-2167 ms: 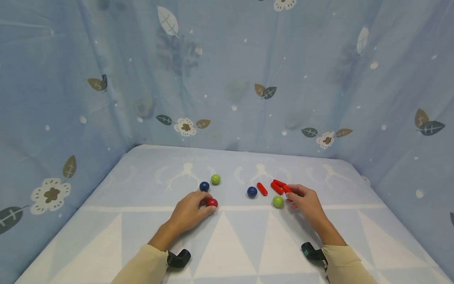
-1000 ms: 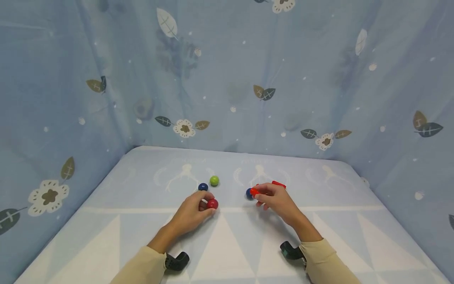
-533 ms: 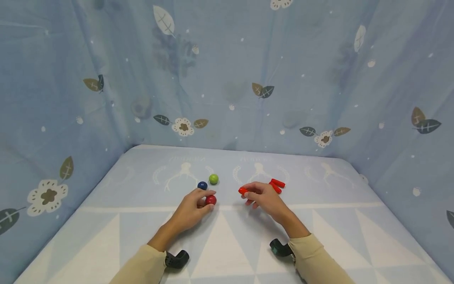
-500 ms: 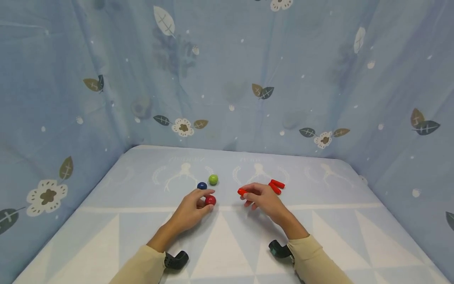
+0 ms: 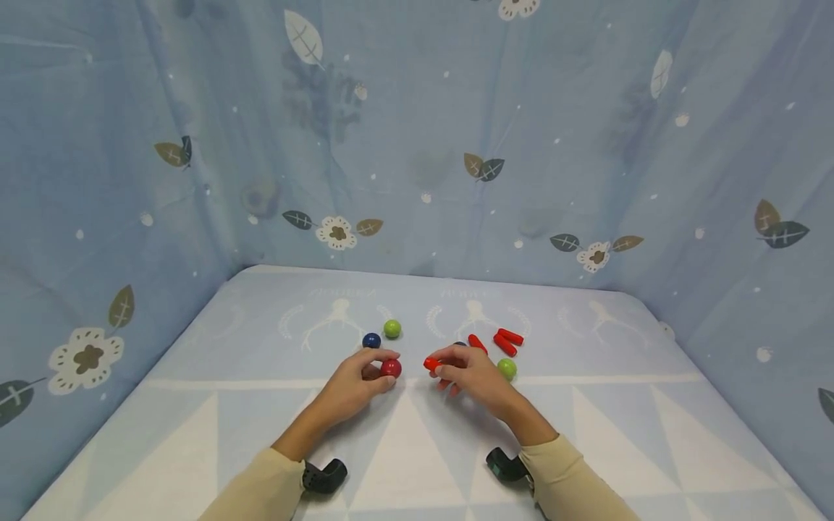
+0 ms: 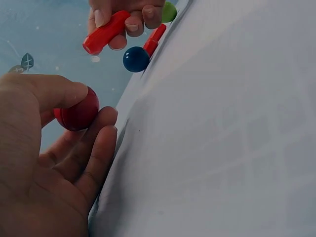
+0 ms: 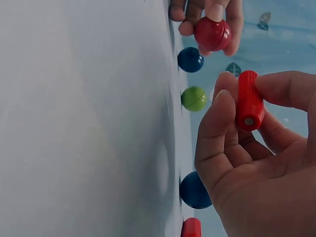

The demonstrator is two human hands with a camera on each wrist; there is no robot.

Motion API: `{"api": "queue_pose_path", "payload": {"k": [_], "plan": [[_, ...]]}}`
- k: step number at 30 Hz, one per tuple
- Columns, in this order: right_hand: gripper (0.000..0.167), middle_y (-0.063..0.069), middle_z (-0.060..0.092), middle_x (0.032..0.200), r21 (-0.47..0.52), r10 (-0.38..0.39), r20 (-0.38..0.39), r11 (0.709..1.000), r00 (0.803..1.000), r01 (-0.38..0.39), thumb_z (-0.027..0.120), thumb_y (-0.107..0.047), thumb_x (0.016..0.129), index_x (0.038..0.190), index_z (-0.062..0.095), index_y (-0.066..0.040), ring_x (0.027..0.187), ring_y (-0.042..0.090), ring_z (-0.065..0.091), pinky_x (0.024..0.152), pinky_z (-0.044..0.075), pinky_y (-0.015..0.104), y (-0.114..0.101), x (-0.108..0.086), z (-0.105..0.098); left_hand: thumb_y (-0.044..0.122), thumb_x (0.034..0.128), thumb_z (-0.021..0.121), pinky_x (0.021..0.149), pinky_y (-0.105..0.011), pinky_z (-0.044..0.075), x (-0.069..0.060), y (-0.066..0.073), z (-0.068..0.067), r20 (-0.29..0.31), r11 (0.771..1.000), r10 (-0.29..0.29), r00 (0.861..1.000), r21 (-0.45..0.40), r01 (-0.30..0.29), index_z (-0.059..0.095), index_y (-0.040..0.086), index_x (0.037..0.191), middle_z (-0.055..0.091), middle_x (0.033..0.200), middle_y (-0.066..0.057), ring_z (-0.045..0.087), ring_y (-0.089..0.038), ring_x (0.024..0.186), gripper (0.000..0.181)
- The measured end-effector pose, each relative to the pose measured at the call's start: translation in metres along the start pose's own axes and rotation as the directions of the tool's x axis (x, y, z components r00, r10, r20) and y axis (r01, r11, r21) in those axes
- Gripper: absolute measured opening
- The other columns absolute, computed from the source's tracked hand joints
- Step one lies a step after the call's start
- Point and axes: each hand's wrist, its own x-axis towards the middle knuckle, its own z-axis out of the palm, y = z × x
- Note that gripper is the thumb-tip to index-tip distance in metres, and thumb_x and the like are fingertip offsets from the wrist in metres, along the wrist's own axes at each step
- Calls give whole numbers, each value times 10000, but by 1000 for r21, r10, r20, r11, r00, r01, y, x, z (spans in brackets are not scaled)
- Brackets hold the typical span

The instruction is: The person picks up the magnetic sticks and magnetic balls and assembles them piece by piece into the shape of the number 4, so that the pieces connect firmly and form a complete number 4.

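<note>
Red ball (image 5: 392, 368) pinched in left hand (image 5: 351, 386); red rod (image 7: 250, 101), right hand (image 5: 476, 378).

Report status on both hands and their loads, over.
Left hand grips red ball. Right hand grips red rod. Ball and rod apart, nothing visible between.

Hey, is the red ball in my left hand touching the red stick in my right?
Apart. The head view shows a clear gap between the red ball in your left hand and the red stick in your right hand.
</note>
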Motion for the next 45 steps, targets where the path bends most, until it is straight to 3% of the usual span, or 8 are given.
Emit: {"api": "queue_pose_path", "payload": {"k": [6, 13, 18, 26, 33, 39, 45], "plan": [[237, 84, 696, 1051, -24, 3, -2, 1000, 1000, -3, 652, -180, 966, 1189, 695, -113, 865, 246, 676, 766, 545, 344, 1, 1, 1, 154, 889, 760, 748, -336, 538, 2, 2, 0, 4, 999, -23, 1000, -35, 23, 676, 187, 1271, 627, 1184, 1, 632, -194, 937, 392], [245, 99, 685, 1144, 18, 20, -6, 1000, 1000, -19, 665, -166, 966, 1192, 691, -75, 950, 241, 673, 851, 556, 326, 2, 3, 4, 212, 917, 750, 789, -334, 536, 4, 0, -1, 44, 997, -8, 999, -78, 11, 655, 160, 1286, 683, 1102, 10, 655, -184, 937, 384], [240, 119, 684, 1166, 49, 16, 12, 999, 1000, -16, 668, -154, 964, 1183, 691, -58, 965, 250, 676, 848, 559, 315, 2, 3, 4, 217, 928, 737, 823, -320, 541, 6, 1, 0, 60, 996, 25, 998, -91, -20, 633, 111, 1286, 695, 1091, 7, 670, -174, 938, 388], [231, 86, 708, 1070, 27, 17, 36, 999, 999, -18, 673, -162, 964, 1175, 701, -70, 885, 228, 690, 821, 562, 312, 5, 4, 9, 202, 915, 752, 845, -325, 544, 4, 1, 0, 57, 997, -11, 998, -80, 16, 631, 130, 1305, 686, 1112, 16, 662, -175, 955, 415], [232, 83, 708, 1068, 25, 30, 43, 999, 999, -31, 673, -154, 962, 1174, 698, -65, 887, 246, 697, 836, 555, 332, 5, 2, 11, 218, 915, 753, 850, -322, 534, 3, -1, 0, 69, 998, 8, 998, -62, -3, 644, 101, 1297, 703, 1086, 8, 663, -175, 977, 414], [241, 55, 714, 1050, -10, 32, 54, 999, 998, -31, 671, -175, 963, 1179, 699, -75, 873, 226, 697, 802, 539, 323, 5, 1, 14, 159, 907, 756, 877, -360, 542, 0, -1, 1, 69, 996, 6, 998, -89, 0, 653, 93, 1247, 680, 1129, -31, 664, -196, 1002, 361], [229, 62, 715, 1021, -31, 29, 59, 999, 998, -28, 674, -180, 957, 1170, 707, -102, 854, 212, 680, 747, 502, 328, 5, -1, 14, 119, 901, 756, 851, -304, 545, 0, 1, 4, 76, 991, 33, 997, -131, -23, 645, 86, 1208, 665, 1132, -54, 669, -205, 997, 328]]}}
